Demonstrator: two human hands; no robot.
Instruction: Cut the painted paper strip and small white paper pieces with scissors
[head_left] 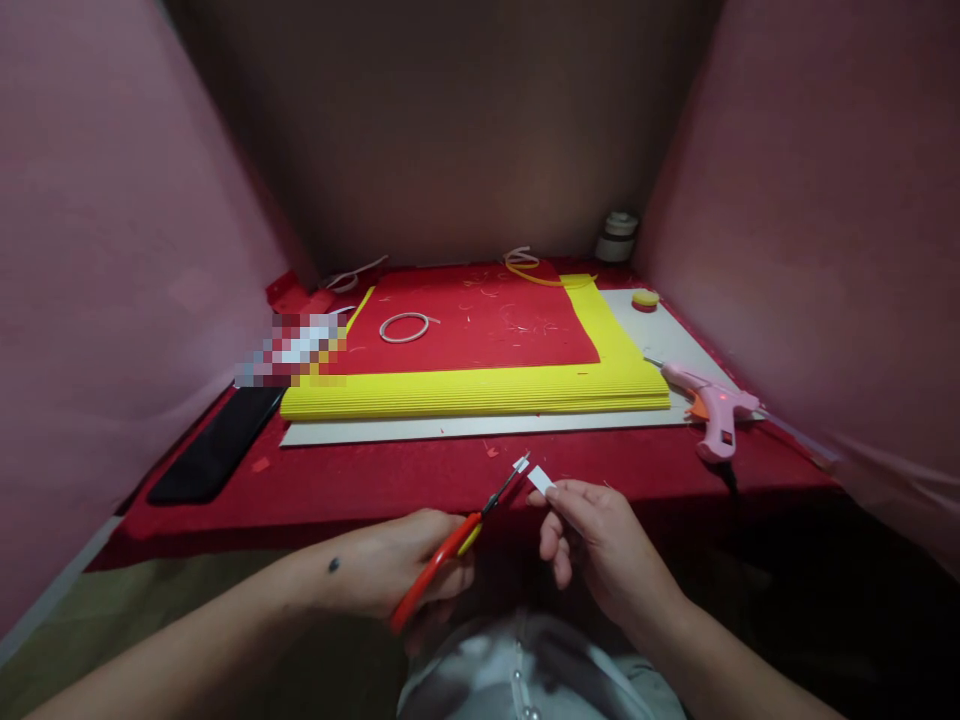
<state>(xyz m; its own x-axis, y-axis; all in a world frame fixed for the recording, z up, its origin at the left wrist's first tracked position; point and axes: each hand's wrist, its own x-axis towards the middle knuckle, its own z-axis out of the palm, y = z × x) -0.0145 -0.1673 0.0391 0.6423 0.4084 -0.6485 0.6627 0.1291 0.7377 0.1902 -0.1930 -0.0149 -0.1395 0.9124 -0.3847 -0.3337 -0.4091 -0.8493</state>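
Left hand point(409, 572) clenched around the handles of the scissors point(459, 543), blades pointing up and right over the table edge. Right hand point(600, 548) pinches a small white strip point(540, 481) between thumb and forefinger; the strip sticks out above the fingertips, just beside the blade tips. Behind: stack of yellow sheets point(480, 392), and a pink glue gun point(709, 406) to the right.

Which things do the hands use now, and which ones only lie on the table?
In use: red scissors in the left hand; small white strip pinched in the right hand.
Lying about: pink glue gun, yellow sheets, white ring, black slab, white jar.
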